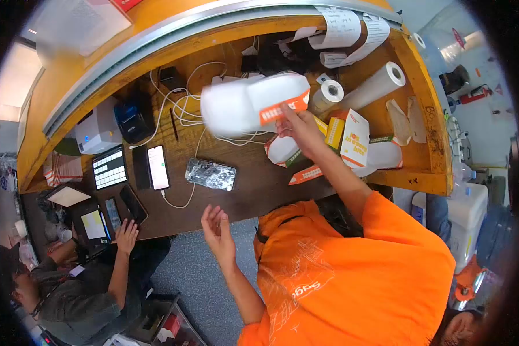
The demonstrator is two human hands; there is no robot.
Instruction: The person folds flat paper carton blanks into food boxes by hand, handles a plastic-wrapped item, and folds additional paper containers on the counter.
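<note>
My right hand (301,131) is closed on the orange printed edge of a white-and-orange paper carton (242,104), lifted above the back of the desk. Motion blurs the carton's far left end. Below that forearm lies a pile of similar printed cartons (354,138), white, yellow, green and orange. My left hand (218,230) is raised in front of the desk's near edge, palm up, fingers loosely apart and holding nothing. Closest to it on the dark desktop is a phone with a shiny, cracked-looking surface (210,174).
A lit phone (157,167) is plugged into a white cable. Beside it are a tablet (109,168) and a blue-black device (132,121). White rolls (328,92) stand in the right corner. At left, a co-worker's hand (127,236) rests by a dark phone (134,203).
</note>
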